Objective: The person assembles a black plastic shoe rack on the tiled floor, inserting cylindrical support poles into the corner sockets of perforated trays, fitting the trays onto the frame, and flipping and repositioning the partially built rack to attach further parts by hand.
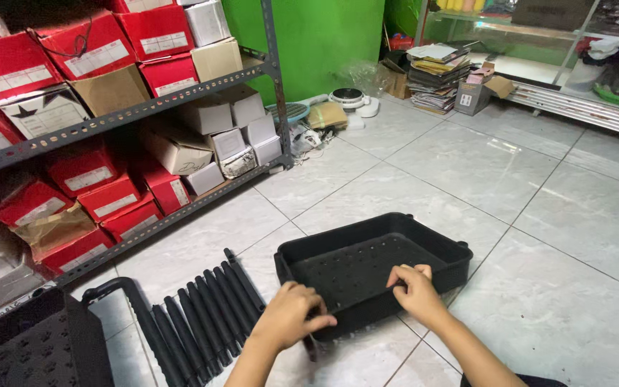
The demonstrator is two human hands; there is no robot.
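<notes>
— What does the room look like?
— Pale grey marbled floor tiles (pixel 467 172) catch a soft glare. A bright green wall (pixel 309 36) stands at the back.
— Furniture?
— A grey metal shelf rack (pixel 145 107) on the left, crammed with red and white cardboard boxes (pixel 80 172). At the far right, a glass display counter (pixel 539 29) with a metal base, and a stack of papers (pixel 435 72) on the floor beside it.
</notes>
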